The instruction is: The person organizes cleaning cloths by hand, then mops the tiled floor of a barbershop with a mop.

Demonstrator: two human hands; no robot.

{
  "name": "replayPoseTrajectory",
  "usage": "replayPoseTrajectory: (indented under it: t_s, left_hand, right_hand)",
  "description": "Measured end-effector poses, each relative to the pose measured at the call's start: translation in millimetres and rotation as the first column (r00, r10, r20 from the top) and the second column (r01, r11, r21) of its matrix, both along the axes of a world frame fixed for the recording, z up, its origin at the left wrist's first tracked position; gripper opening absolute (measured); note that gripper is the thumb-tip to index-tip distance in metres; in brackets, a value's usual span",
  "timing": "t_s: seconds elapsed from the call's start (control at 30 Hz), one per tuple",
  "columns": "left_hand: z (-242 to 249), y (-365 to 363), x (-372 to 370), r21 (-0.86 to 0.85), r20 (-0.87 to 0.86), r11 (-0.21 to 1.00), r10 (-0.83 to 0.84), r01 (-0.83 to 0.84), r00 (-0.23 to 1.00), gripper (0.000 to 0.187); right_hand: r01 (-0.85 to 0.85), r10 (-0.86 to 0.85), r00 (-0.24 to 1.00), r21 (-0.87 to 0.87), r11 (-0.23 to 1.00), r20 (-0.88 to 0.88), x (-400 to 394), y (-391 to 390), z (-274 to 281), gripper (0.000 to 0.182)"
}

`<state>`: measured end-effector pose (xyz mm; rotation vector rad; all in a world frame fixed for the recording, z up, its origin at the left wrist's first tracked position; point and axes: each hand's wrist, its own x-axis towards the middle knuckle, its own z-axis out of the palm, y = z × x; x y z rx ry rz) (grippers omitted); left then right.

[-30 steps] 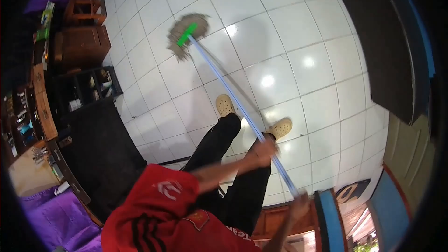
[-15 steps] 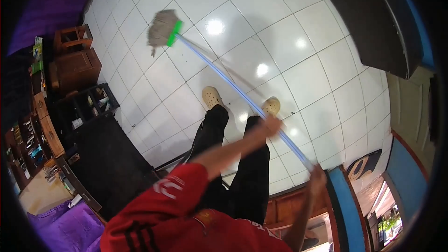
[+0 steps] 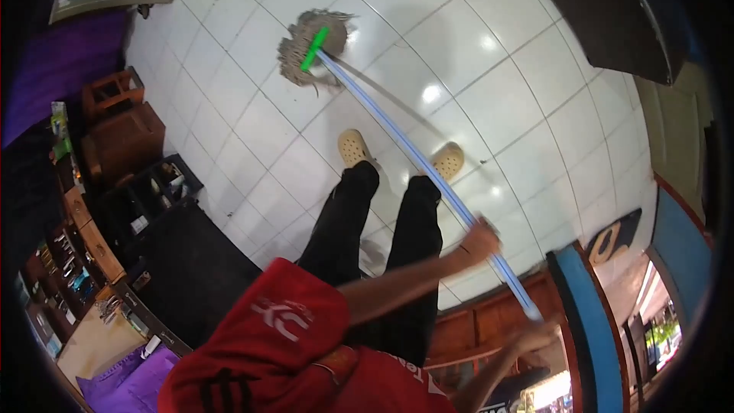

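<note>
A string mop with grey strands (image 3: 294, 50) and a green clamp (image 3: 314, 49) rests on the tiled floor in front of my feet. Its long pale blue handle (image 3: 397, 135) slants down to the right, past my right shoe. My left hand (image 3: 479, 242) reaches across my body and is wrapped round the lower part of the handle. Just below the handle's pale end is my right hand (image 3: 537, 336), somewhat blurred, its fingers seemingly stretched out and apart from the handle. Both of my feet, in beige clogs (image 3: 352, 147), stand on the tiles.
On the left are a wooden stool (image 3: 115, 95), a brown cabinet (image 3: 126, 141) and a black crate (image 3: 172, 180) with small items. A dark piece of furniture (image 3: 589, 15) stands at upper right. A wooden bench (image 3: 497, 310) and blue post (image 3: 585, 321) are at lower right.
The mop head has swung right across the tiles, and its strands have spread. My left hand and the handle have shifted right and towards me. My right hand has come off the handle's end.
</note>
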<state>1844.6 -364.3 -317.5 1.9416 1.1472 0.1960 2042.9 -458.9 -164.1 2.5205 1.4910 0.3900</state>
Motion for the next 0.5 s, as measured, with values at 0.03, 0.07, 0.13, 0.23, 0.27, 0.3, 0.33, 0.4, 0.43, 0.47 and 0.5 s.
replayPoseTrajectory:
  t_s: [0.03,0.07,0.13,0.23,0.27,0.3,0.33,0.4,0.43,0.47,0.5]
  left_hand:
    - [-34,12,-51,0.205,-0.035,0.974,0.106,-0.097,0.994,0.008]
    - [-63,28,-99,0.088,-0.401,0.996,0.048,-0.014,0.915,0.004]
    - [-82,69,-219,0.238,-0.384,0.959,0.237,-0.152,0.892,0.010]
    - [-107,110,-329,0.318,-0.706,0.938,0.331,-0.138,0.626,0.008]
    - [-106,127,-349,0.357,-0.663,0.917,0.384,-0.179,0.643,0.008]
    - [-104,138,-361,0.393,-0.618,0.893,0.432,-0.218,0.657,0.008]
    - [-101,146,-362,0.393,-0.627,0.896,0.425,-0.206,0.652,0.008]
    - [-97,157,-345,0.334,-0.352,0.940,0.198,-0.075,0.915,0.009]
    - [-97,152,-318,0.334,-0.295,0.942,0.117,-0.012,0.948,0.013]
    - [-94,139,-281,0.356,-0.301,0.933,0.057,0.057,0.952,0.013]
    - [-78,125,-233,0.273,-0.388,0.955,0.001,0.113,0.922,0.013]
  right_hand:
    - [0.005,0.076,0.906,0.189,0.982,-0.416,-56,41,-26,0.018]
    - [0.388,-0.666,0.576,-0.558,0.734,-0.475,-104,85,-29,0.030]
    - [0.172,-0.393,0.039,-0.381,0.908,-0.919,-184,100,-95,0.032]
    - [-0.287,-0.132,-0.097,-0.100,0.953,-0.986,-278,149,-125,0.018]
    - [-0.300,-0.385,-0.080,-0.346,0.889,-0.919,-296,178,-112,0.017]
    - [-0.304,-0.145,-0.077,-0.115,0.946,-0.986,-307,171,-139,0.026]
    - [-0.278,-0.127,-0.060,-0.105,0.955,-0.990,-303,176,-132,0.025]
    - [-0.218,-0.128,-0.049,-0.114,0.969,-0.991,-270,174,-121,0.024]
    - [-0.120,-0.140,-0.048,-0.133,0.984,-0.989,-244,152,-129,0.025]
    - [-0.030,-0.342,-0.093,-0.341,0.940,-0.935,-209,148,-103,0.019]
    - [0.064,-0.518,-0.151,-0.531,0.845,-0.842,-174,145,-76,0.018]
